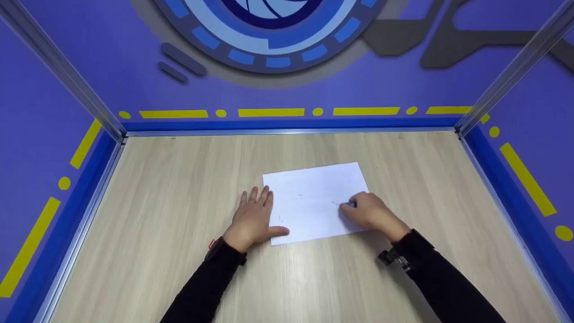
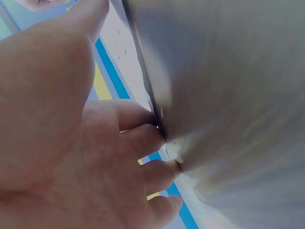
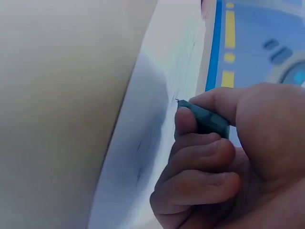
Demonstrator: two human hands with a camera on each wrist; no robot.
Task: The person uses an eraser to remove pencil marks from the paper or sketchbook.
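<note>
A white sheet of paper (image 1: 314,188) lies slightly turned on the wooden table, with a few small dark specks on it. My left hand (image 1: 253,220) rests flat at its left edge, fingers spread and the thumb lying over the lower left corner. On the right part of the sheet, my right hand (image 1: 370,211) pinches a small dark green block (image 3: 209,119), which looks like an eraser, between thumb and forefinger. One corner of it meets the paper beside some dark specks in the right wrist view. The other fingers are curled and cover part of the block.
Pale wooden tabletop (image 1: 179,179) surrounds the sheet. Blue-purple panels with yellow markings enclose it at the back (image 1: 278,98) and both sides, joined by metal corner posts (image 1: 511,74). Each wrist wears a dark strap, with a small device (image 1: 394,260) on the right one.
</note>
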